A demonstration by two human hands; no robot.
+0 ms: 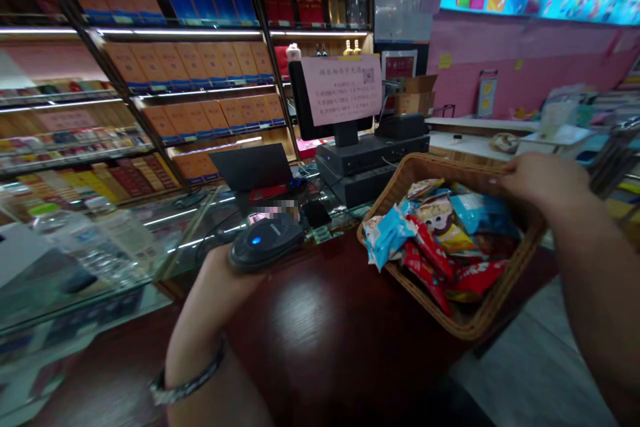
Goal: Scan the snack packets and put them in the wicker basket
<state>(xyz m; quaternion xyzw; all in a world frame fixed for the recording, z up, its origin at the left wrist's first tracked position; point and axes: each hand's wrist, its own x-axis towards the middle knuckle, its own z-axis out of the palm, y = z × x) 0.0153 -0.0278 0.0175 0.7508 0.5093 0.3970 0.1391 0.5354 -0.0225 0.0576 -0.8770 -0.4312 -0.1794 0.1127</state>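
Observation:
My left hand [239,283] is wrapped round a black handheld barcode scanner [273,243] with a lit blue dot on top. The handle and most of the fingers are hidden beneath the scanner's head. At the right, my right hand [547,180] grips the far right rim of a brown wicker basket [465,328]. The basket is tilted towards me over the dark red counter. Packaged snacks fill it: a light blue packet [393,235] leaning over the left rim, a red packet [431,250], and a yellow-brown packet [445,221] among several others.
The glossy counter [320,347] meets a glass display case [175,240]. Beyond stand a monitor with a pink notice [345,90], a black till unit [360,163] and a black laptop-like panel [255,167]. Clear plastic bottles [85,240] are at left. Shelves [200,90] hold boxed goods.

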